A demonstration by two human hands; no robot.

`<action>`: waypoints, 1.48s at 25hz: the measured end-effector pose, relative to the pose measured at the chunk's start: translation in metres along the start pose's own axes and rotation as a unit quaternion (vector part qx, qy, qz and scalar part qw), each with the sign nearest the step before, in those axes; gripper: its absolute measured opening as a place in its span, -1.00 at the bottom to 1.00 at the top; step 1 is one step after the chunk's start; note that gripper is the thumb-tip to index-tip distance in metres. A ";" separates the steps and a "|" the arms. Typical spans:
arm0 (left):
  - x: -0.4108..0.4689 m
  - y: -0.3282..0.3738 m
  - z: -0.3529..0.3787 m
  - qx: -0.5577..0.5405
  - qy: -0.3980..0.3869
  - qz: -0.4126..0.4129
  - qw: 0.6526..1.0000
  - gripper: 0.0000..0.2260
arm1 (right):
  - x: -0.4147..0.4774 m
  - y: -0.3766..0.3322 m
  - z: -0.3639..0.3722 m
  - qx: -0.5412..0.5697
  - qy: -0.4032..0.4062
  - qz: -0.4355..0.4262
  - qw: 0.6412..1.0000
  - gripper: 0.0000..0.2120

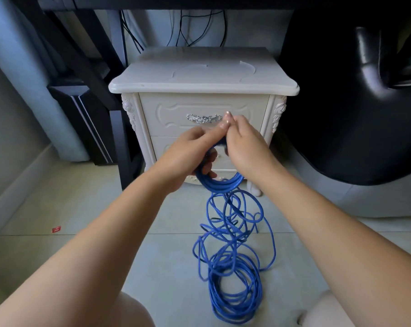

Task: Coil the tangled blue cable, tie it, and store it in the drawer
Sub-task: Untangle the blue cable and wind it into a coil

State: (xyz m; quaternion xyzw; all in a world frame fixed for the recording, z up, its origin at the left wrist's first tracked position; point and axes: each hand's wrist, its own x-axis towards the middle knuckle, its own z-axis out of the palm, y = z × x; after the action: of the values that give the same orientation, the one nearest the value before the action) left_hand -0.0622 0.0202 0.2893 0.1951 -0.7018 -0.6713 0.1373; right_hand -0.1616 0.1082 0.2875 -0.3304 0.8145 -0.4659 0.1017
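Observation:
A long blue cable (233, 256) lies in loose tangled loops on the tiled floor and rises to my hands. My left hand (190, 154) grips a small coil (220, 184) of several wound turns, held up in front of the white nightstand (203, 79). My right hand (240, 142) pinches the cable at the top of that coil, close against my left thumb. The top drawer (244, 114) with its silver handle (203, 118) is closed, just behind my hands. The lower drawer is mostly hidden by my hands.
A black chair (355, 114) stands to the right of the nightstand, a black desk frame (98, 90) to the left. Black wires (188, 27) hang behind. A small red scrap (56, 229) lies on the floor at left. My knees show at the bottom edge.

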 end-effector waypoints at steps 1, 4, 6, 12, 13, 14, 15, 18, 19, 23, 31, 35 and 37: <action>-0.001 0.001 0.001 0.034 -0.002 0.020 0.999 -0.66 | 0.000 -0.002 0.000 0.004 -0.020 -0.009 1.000 -0.56; -0.004 -0.001 0.002 0.127 0.040 0.115 0.984 -0.77 | 0.000 -0.007 0.001 0.124 -0.062 0.018 0.990 -0.44; -0.005 -0.002 0.003 0.178 0.083 0.147 0.969 -0.76 | -0.001 -0.010 -0.004 0.202 -0.094 0.058 0.973 -0.54; 0.001 -0.004 -0.007 -0.026 0.157 0.122 0.980 -0.69 | -0.008 0.011 -0.022 0.333 -0.292 0.088 0.892 -0.54; 0.000 -0.005 -0.008 -0.046 0.157 0.125 0.979 -0.69 | -0.011 0.016 -0.019 0.338 -0.291 0.091 0.890 -0.64; 0.000 -0.005 -0.008 -0.062 0.151 0.129 0.978 -0.69 | -0.013 0.018 -0.016 0.363 -0.282 0.089 0.884 -0.73; 0.000 -0.005 -0.006 -0.080 0.143 0.131 0.978 -0.70 | -0.015 0.018 -0.013 0.397 -0.267 0.083 0.874 -0.79; 0.002 -0.006 -0.006 -0.110 0.125 0.103 0.981 -0.73 | -0.015 0.015 -0.008 0.484 -0.222 0.083 0.843 -0.82; 0.002 -0.009 -0.007 -0.105 0.129 0.078 0.983 -0.72 | -0.013 0.014 -0.007 0.500 -0.201 0.091 0.837 -0.79; -0.003 -0.026 -0.005 -0.041 0.135 -0.103 0.985 -0.47 | -0.007 0.014 -0.010 0.556 -0.113 0.119 0.815 -0.76; 0.001 -0.057 0.015 -0.173 -0.025 -0.302 0.937 -0.52 | -0.001 0.009 -0.017 0.572 -0.075 0.156 0.802 -0.75; 0.002 -0.055 0.024 -0.279 0.015 -0.228 0.933 -0.91 | 0.002 0.013 -0.024 0.507 -0.012 0.156 0.848 -0.75; 0.002 -0.054 0.017 -0.297 0.014 -0.200 0.934 -0.87 | 0.005 0.021 -0.028 0.417 0.035 0.153 0.895 -0.73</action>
State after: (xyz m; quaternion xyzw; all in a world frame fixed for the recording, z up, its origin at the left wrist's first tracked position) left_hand -0.0666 0.0331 0.2344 0.2913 -0.4148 -0.8598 0.0615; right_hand -0.1878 0.1320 0.2867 -0.1128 0.5886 -0.7531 0.2716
